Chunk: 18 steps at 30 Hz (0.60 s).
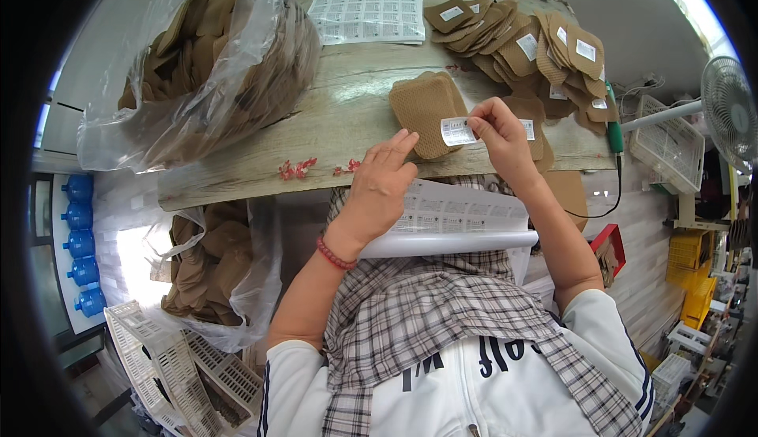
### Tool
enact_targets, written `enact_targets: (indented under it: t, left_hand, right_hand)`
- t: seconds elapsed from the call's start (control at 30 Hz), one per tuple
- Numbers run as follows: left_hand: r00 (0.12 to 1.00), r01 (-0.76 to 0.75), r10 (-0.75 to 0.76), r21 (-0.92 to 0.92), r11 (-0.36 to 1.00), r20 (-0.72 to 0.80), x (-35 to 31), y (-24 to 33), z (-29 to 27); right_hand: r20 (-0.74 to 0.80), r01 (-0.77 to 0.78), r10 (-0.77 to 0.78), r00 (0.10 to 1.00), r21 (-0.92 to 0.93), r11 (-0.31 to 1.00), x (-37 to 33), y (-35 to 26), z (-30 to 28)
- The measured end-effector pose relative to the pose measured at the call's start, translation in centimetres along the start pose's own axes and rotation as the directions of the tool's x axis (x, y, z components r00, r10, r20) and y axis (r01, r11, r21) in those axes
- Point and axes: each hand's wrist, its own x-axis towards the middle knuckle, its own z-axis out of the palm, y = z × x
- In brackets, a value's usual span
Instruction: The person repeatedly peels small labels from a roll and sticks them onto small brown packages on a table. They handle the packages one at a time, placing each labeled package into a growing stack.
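Observation:
Pinched between the thumb and fingers of my right hand (505,143) is a white printed label (455,131). It hangs over the lower part of a small stack of brown, textured, round-cornered pads (426,109) near the table's front edge; whether it touches the top pad I cannot tell. My left hand (377,191) holds nothing, its fingers stretched out and their tips close to the stack's lower left side. Below both hands, a sheet of white labels (462,210) from a white roll (450,243) lies across my lap. Labelled pads (525,109) lie partly behind my right hand.
Many labelled pads (513,38) are heaped at the table's back right, near a green-handled tool (614,131) with a black cord. A clear bag of pads (229,58) stands at the left, another bag (213,263) below. A label sheet (369,3) lies at the back.

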Motion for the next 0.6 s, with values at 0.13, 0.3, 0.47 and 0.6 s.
enact_targets:
  t: [0.13, 0.3, 0.47, 0.6]
  left_hand:
    - [0.999, -0.008, 0.009, -0.007, 1.000, 0.040, 0.7, -0.5, 1.0]
    - [0.998, 0.010, -0.007, -0.045, 0.999, 0.061, 0.7, -0.8, 1.5]
    - [0.998, 0.019, -0.016, -0.054, 0.998, 0.057, 0.7, -0.9, 1.5]
    - [0.998, 0.025, -0.022, -0.070, 0.997, 0.052, 0.8, -0.9, 1.6]
  right_hand:
    - [0.088, -0.049, 0.065, 0.994, -0.176, 0.983, 3.8, 0.9, 0.5]
    - [0.097, -0.057, 0.101, 0.990, -0.375, 0.925, 5.5, 2.6, 1.3]
    - [0.115, -0.061, 0.115, 0.987, -0.392, 0.918, 6.1, 3.0, 1.4]
    - [0.104, -0.042, 0.094, 0.990, -0.420, 0.907, 6.1, 2.9, 1.6]
